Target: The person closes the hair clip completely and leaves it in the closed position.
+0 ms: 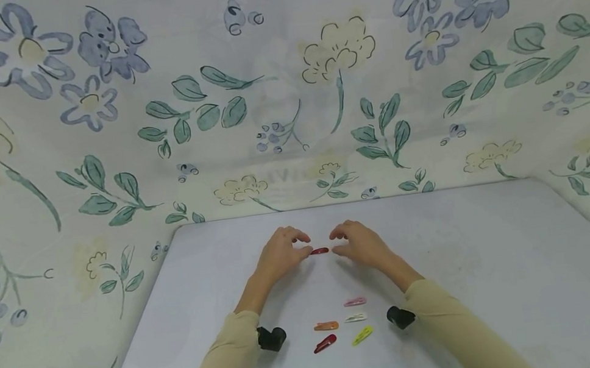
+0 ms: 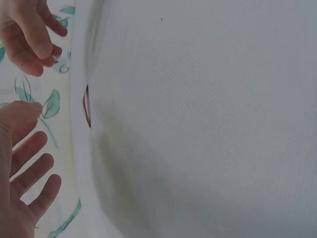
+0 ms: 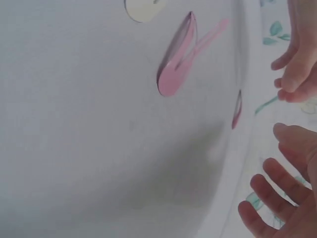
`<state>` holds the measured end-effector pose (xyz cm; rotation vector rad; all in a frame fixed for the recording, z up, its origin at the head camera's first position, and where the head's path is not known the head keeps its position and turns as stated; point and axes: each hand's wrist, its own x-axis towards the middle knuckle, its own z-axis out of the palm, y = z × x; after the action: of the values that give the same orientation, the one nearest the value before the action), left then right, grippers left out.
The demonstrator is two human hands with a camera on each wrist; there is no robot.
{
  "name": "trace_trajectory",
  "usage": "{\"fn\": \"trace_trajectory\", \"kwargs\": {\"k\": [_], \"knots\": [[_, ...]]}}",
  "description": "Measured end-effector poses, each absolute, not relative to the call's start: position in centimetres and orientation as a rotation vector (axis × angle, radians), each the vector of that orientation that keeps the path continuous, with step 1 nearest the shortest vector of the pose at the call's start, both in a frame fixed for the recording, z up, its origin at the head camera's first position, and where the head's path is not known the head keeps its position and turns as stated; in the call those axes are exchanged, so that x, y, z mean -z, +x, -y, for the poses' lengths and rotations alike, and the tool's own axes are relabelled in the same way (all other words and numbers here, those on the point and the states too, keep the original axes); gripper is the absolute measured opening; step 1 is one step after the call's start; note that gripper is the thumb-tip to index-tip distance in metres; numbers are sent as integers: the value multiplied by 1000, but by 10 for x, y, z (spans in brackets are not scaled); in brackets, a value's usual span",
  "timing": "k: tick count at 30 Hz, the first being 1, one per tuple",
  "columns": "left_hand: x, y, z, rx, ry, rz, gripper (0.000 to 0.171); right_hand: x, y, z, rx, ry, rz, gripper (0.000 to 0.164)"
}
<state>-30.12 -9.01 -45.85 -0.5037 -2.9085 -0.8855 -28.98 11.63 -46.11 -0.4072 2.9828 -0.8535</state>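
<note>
A dark red snap hair clip (image 1: pixel 320 251) lies on the white table between my two hands. My left hand (image 1: pixel 284 253) is just left of it, fingers loosely bent and spread, thumb close to the clip's end. On the other side my right hand (image 1: pixel 362 246) hovers with its fingers apart. Both wrist views show the clip (image 2: pixel 86 106) (image 3: pixel 237 110) on the tabletop with neither hand gripping it. The pink hair clip (image 3: pixel 176 69) looks snapped open in the right wrist view.
Nearer to me lie more hair clips: pink (image 1: pixel 355 302), white (image 1: pixel 355 318), orange (image 1: pixel 326 326), red (image 1: pixel 325 344) and yellow (image 1: pixel 362 335). Behind the table (image 1: pixel 478 235) hangs a flower-patterned cloth (image 1: pixel 279 57). A black wrist camera (image 1: pixel 272 338) sits at the left sleeve, another (image 1: pixel 401 317) at the right.
</note>
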Motion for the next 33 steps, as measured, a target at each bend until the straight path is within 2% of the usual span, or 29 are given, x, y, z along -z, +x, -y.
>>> {"fn": "trace_trajectory", "kwargs": {"k": [9, 21, 33], "knots": [[449, -284, 84, 1009, -623, 2807, 25, 452, -271, -137, 974, -487, -3008, 28], [452, -253, 83, 1061, -755, 2773, 27, 457, -236, -157, 1076, -424, -2959, 34], [468, -228, 73, 1203, -847, 2864, 29, 463, -198, -159, 1080, -468, -2943, 32]]}}
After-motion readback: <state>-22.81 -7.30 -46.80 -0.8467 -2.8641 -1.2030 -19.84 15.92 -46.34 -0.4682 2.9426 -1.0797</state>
